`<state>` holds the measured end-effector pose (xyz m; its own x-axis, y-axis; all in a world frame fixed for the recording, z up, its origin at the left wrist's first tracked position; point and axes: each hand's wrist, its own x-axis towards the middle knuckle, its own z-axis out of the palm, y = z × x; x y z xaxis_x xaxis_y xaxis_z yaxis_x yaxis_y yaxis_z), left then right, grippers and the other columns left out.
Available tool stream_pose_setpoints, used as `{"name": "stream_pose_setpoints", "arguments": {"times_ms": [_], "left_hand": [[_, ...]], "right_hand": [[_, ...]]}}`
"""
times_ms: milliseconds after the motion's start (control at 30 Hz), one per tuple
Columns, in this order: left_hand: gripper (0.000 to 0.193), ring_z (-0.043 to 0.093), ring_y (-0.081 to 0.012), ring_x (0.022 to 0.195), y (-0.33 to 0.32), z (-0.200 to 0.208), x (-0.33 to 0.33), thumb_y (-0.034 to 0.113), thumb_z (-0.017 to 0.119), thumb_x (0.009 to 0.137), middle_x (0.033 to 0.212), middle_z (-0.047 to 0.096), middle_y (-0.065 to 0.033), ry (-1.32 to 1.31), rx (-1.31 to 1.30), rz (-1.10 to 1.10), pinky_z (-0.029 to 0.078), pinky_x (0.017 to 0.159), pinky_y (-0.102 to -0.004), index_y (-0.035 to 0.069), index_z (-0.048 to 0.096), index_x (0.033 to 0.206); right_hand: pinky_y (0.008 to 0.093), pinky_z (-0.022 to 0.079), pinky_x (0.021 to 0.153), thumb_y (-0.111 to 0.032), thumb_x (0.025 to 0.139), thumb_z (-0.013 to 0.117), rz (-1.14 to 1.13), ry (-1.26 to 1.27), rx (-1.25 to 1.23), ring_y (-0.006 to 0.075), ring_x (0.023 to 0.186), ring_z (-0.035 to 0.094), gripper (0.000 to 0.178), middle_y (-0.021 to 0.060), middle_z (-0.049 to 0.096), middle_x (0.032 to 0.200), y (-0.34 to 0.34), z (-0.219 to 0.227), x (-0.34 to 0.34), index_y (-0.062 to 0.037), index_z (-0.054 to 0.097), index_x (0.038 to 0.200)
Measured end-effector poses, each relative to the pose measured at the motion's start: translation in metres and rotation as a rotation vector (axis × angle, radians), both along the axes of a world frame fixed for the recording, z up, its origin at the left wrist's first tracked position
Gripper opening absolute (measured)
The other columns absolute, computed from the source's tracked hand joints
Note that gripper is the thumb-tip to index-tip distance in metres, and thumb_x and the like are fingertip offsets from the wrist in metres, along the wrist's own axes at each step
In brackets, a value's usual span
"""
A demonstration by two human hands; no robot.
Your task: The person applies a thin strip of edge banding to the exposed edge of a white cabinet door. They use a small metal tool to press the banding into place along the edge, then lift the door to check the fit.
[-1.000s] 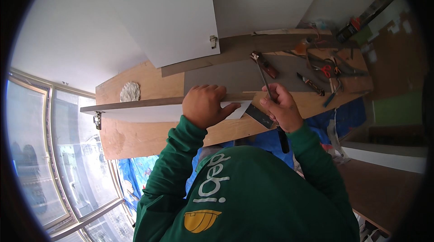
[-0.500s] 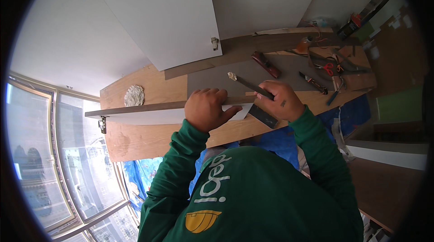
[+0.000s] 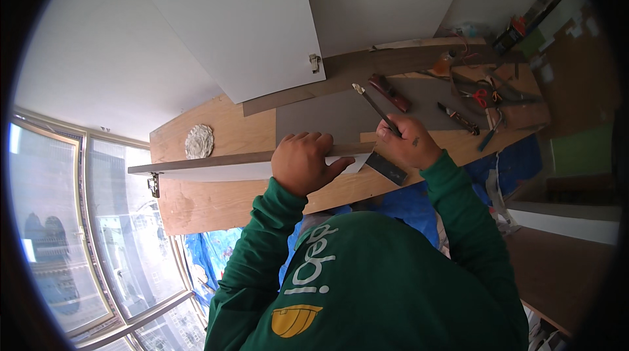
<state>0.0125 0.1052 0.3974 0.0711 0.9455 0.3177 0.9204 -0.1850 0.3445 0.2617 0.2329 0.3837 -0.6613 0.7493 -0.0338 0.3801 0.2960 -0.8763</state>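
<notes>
My left hand (image 3: pixel 301 162) is wrapped over the brown top edge of a white door panel (image 3: pixel 229 171), which stands on edge across the bench. A metal hinge (image 3: pixel 153 185) sits at the panel's left end. In my right hand (image 3: pixel 413 143) is a thin dark flat stick (image 3: pixel 376 108), pinched near its lower end. Its tip points up and away to the left and carries a pale dab of paste. Below the right hand, at the panel's right end, lies a dark flat block (image 3: pixel 386 169). A round mound of whitish paste (image 3: pixel 199 142) rests beyond the panel at left.
On the wooden bench (image 3: pixel 196 205), a dark red tool (image 3: pixel 389 93), a utility knife (image 3: pixel 458 118) and red-handled scissors (image 3: pixel 481 97) lie beyond my right hand. Another white door panel (image 3: pixel 242 30) leans at the back. Windows (image 3: pixel 124 220) stand left; blue sheeting (image 3: pixel 406 207) is beneath.
My right hand has tilted the stick more upright, lifting its pasted tip away from the panel edge. The left hand keeps its hold on the panel.
</notes>
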Motion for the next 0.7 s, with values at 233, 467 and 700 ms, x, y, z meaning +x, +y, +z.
{"name": "stream_pose_setpoints", "arguments": {"times_ms": [233, 467, 700], "left_hand": [[0.053, 0.067, -0.0313, 0.068, -0.001, 0.001, 0.001, 0.055, 0.089, 0.082, 0.069, 0.063, -0.0066, 0.018, 0.001, 0.014, 0.053, 0.066, -0.0454, 0.010, 0.061, 0.073], [0.053, 0.066, -0.0312, 0.066, -0.001, 0.002, 0.001, 0.053, 0.089, 0.082, 0.066, 0.061, -0.0067, 0.013, 0.005, 0.008, 0.052, 0.065, -0.0443, 0.010, 0.060, 0.071], [0.054, 0.067, -0.0320, 0.068, -0.003, 0.003, 0.000, 0.057, 0.085, 0.085, 0.069, 0.063, -0.0078, 0.028, -0.065, 0.015, 0.053, 0.070, -0.0454, 0.009, 0.062, 0.076]], "right_hand": [[0.0375, 0.055, 0.082, -0.020, 0.105, 0.070, -0.040, -0.037, 0.010, 0.0217, 0.084, 0.068, 0.024, 0.0124, 0.070, 0.088, -0.018, 0.018, 0.025, 0.0027, 0.069, 0.112], [0.0463, 0.056, 0.083, -0.008, 0.103, 0.063, 0.137, -0.184, 0.250, 0.0415, 0.094, 0.073, 0.025, 0.0226, 0.074, 0.100, -0.029, 0.053, 0.059, 0.0053, 0.068, 0.124], [0.0538, 0.056, 0.081, -0.001, 0.092, 0.063, 0.220, -0.341, 0.415, 0.0442, 0.094, 0.071, 0.024, 0.0216, 0.072, 0.099, -0.027, 0.054, 0.028, 0.0007, 0.070, 0.115]]}}
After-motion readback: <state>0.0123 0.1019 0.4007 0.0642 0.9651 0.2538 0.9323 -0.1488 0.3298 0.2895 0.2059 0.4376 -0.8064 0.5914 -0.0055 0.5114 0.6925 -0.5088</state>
